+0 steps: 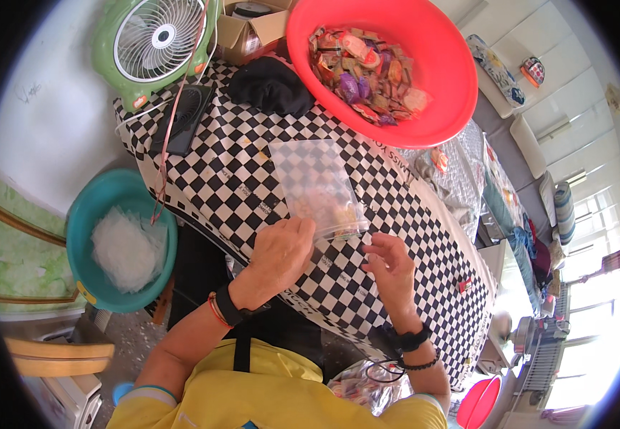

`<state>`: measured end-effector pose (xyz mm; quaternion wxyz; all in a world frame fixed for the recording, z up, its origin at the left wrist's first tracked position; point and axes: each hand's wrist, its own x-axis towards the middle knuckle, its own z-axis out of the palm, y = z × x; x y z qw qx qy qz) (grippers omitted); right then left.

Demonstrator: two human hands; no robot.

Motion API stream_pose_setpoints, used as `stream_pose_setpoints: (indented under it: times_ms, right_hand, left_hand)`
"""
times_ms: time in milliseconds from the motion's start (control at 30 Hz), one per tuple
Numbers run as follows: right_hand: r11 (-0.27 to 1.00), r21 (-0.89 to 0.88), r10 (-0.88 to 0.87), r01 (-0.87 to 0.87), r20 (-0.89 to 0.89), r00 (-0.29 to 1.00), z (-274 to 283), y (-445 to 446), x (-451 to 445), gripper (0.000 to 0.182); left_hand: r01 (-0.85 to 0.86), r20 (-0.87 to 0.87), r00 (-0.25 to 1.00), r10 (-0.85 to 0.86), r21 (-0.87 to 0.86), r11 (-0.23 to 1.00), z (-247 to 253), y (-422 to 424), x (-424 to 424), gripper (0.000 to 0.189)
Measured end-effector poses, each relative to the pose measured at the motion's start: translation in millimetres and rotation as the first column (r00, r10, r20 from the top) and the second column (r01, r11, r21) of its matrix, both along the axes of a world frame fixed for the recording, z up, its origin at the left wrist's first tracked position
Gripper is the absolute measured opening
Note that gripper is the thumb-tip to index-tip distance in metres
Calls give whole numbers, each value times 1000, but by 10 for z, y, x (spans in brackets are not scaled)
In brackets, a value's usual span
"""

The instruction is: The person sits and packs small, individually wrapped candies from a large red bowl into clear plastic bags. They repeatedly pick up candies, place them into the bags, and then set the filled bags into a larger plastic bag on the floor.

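A translucent plastic zip bag (315, 171) lies flat on the black-and-white checkered tablecloth (267, 198). Inside it, by the near right corner, a small yellowish packet (346, 217) shows through the film. My left hand (283, 252) pinches the bag's near left corner; its fingertips are partly hidden behind the knuckles. Just off the near right corner is my right hand (394, 268), its fingers curled but apart, with nothing seen in them. Beyond the bag stands a large red plastic basin (438, 80) holding many small wrapped snacks (369, 75).
A teal basin (76, 236) with clear plastic bags (127, 252) stands low at left. A green fan (109, 59), a cardboard box (267, 27) and a black cloth (272, 86) occupy the far side. A pink cord (166, 139) hangs at left. One red wrapper (465, 285) lies at right.
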<state>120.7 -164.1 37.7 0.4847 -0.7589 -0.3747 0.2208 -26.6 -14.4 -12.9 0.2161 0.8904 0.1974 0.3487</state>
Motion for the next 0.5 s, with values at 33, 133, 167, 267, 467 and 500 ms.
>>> stream_pose_setpoints:
  times_ms: [33,133,167,267,467,500]
  right_hand:
    - [999,-25,43,-38,223,974,-8,-38,-7,21]
    - [964,-97,264,-247,460,848,7,-39,-1,23]
    - [941,-124,331,-316,535,777,5,-12,-4,23]
    - [893,-240,444,-380,603,663,91,165,-40,36]
    - [752,-578,644,-317,540,543,117,445,-23,45]
    - [782,-539,620,-312,617,485,73,506,-15,44]
  left_hand:
    - [-1,-5,1000,1,-1,1000,7,-1,-6,16]
    - [2,-16,1000,-2,19,1000,35,-2,-10,17]
    - [3,-19,1000,-2,37,999,35,-3,-10,19]
    - [19,-3,1000,-19,33,999,41,6,-17,17]
    - [13,-23,1000,-13,25,1000,20,6,1,15]
    - [10,-33,999,-9,27,1000,21,7,-7,15]
